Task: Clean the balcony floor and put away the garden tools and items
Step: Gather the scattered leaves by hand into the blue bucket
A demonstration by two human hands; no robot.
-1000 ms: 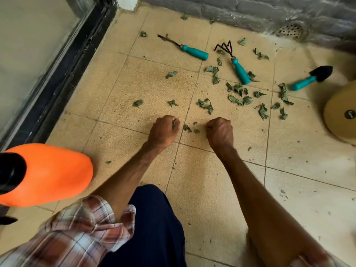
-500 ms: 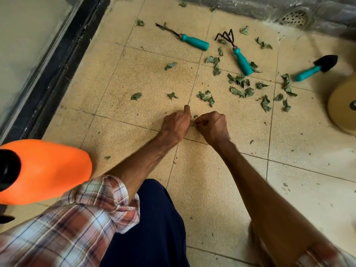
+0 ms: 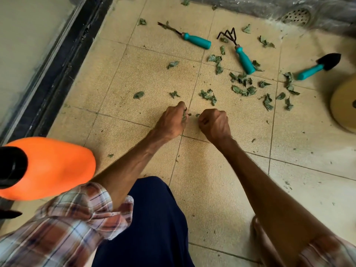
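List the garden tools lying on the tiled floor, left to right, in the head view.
thin dark metal weeder with teal handle → dark three-pronged claw rake with teal handle → small black trowel with teal handle

No readable text, label, brand, number or sign shows on anything in view.

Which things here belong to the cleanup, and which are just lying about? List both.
Job: leaves, some in the left hand; weeder; rake; trowel; orange bottle, probably.
Lying about: drain; round tan disc; door track.
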